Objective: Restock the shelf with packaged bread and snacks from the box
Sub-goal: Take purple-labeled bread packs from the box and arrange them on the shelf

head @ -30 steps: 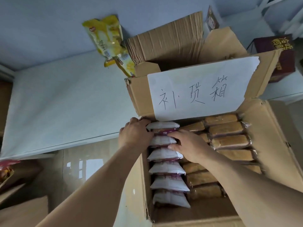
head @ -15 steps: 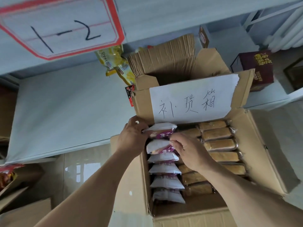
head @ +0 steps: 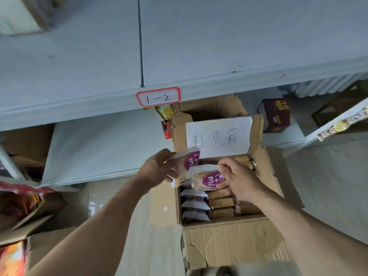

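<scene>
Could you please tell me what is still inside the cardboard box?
Inside the cardboard box: a column of white packets on the left, brown bread packs beside them. The hands and their lifted packets hide the far rows; lower layers are covered.

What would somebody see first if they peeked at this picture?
First, the two white snack packets with purple "3+" circles: the left hand holds one packet and the right hand holds the other packet, both above the open cardboard box. Next, the white paper sign with handwriting on the box's far flap, and the red-edged "1-2" label on the grey shelf edge above it.
</scene>
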